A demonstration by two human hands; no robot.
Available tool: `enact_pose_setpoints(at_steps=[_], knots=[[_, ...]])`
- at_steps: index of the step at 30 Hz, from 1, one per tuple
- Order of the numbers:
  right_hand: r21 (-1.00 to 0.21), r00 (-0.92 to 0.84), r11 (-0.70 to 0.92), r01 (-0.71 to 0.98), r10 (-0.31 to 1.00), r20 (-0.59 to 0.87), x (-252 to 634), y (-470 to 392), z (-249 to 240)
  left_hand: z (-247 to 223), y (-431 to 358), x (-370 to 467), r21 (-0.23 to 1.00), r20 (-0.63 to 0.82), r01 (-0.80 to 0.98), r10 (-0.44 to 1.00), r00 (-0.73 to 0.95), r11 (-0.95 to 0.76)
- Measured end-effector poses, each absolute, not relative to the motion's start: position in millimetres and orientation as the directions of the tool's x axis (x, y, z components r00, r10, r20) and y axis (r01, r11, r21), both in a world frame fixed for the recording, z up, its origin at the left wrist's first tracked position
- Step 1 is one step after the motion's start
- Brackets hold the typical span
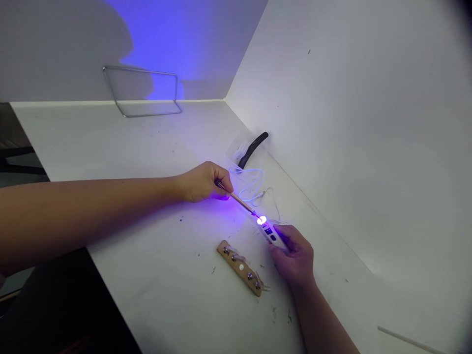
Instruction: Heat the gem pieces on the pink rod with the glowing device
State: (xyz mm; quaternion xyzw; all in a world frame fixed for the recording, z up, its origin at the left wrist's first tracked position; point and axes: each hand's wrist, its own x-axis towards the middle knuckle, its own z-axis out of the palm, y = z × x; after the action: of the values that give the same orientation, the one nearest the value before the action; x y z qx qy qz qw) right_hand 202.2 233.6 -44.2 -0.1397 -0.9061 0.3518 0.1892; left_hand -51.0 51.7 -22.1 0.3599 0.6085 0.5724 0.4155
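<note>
My left hand (pixel 208 182) pinches a slim gold-coloured nail brush (pixel 241 200). The tool slants down to the right, and glare hides whatever is at its tip. In my right hand (pixel 295 255) is a white handheld UV nail lamp (pixel 280 242) with dark buttons and a small display. Its head glows purple-white right at the tool's tip; whether they touch I cannot tell. Below and to the left of the lamp, a wooden strip (pixel 239 268) lies on the table, carrying several metal studs with clear nail tips on some.
A white cord (pixel 254 184) lies coiled beyond my hands. Behind it, a black curved handle (pixel 253 150) rests by clear plastic packaging (pixel 238 147) near the right wall. A bent metal wire frame (pixel 153 115) leans at the back wall. The white table's (pixel 158 295) left edge drops off.
</note>
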Motion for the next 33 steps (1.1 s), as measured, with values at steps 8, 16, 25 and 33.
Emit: enact_pose_setpoints(at_steps=[8, 16, 25, 33], knots=[[-0.684, -0.884, 0.717, 0.135, 0.399, 0.244, 202, 232, -44, -27, 52, -54, 0.997, -0.054, 0.035, 0.920, -0.388, 0.073], [-0.684, -0.881, 0.719, 0.124, 0.397, 0.257, 201, 233, -44, -28, 52, -54, 0.997, -0.047, 0.033, 0.916, -0.399, 0.065], [-0.680, -0.881, 0.724, 0.113, 0.390, 0.268, 200, 231, -42, -21, 50, -50, 0.991, -0.130, -0.048, 0.903, -0.410, 0.121], [-0.666, -0.869, 0.738, 0.107, 0.395, 0.299, 196, 228, -39, -18, 50, -47, 0.982, -0.186, -0.045, 0.875, -0.447, 0.186]])
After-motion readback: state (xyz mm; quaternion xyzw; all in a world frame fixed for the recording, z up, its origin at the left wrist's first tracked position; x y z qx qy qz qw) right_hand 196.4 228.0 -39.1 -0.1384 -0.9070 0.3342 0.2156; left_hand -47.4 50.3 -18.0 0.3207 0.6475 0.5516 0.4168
